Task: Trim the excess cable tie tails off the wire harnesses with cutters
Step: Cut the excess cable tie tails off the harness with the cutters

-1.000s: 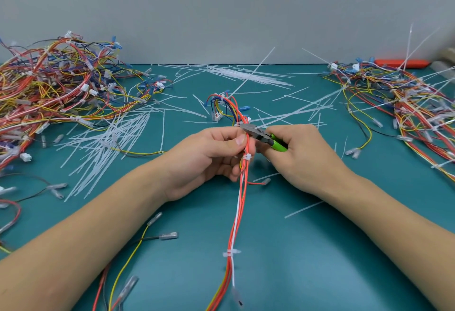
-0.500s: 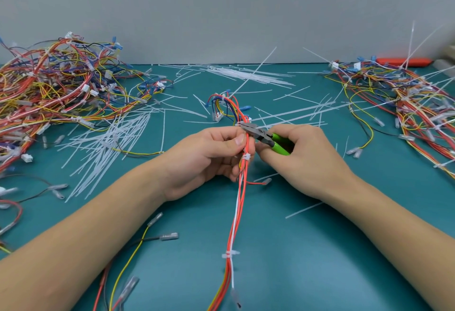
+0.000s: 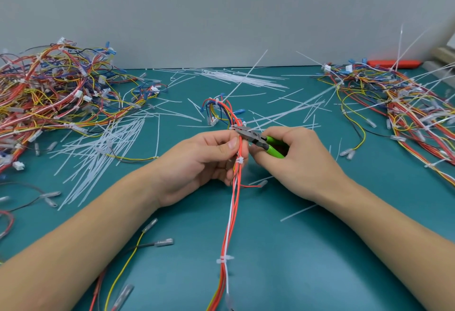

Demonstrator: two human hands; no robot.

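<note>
A wire harness (image 3: 230, 214) of red, orange and white wires runs from the table's middle toward me. My left hand (image 3: 197, 163) pinches the bundle between thumb and fingers, just above a white cable tie (image 3: 239, 161). My right hand (image 3: 298, 160) grips the green-handled cutters (image 3: 261, 142). Their metal jaws sit against the bundle at a tie just above my left thumb. A long uncut tie tail (image 3: 246, 74) sticks up and back from the harness's far end. Another trimmed tie (image 3: 222, 259) wraps the bundle lower down.
A big tangle of harnesses (image 3: 49, 94) fills the left side, another pile (image 3: 398, 109) with long tie tails the right. Cut white tails (image 3: 103, 148) lie scattered across the teal table (image 3: 307, 261). A red object (image 3: 391, 64) lies at the back right by the wall.
The cutter jaws stay at the same tie near my left thumb. My right hand has shifted slightly on the green handles. Nothing else moved.
</note>
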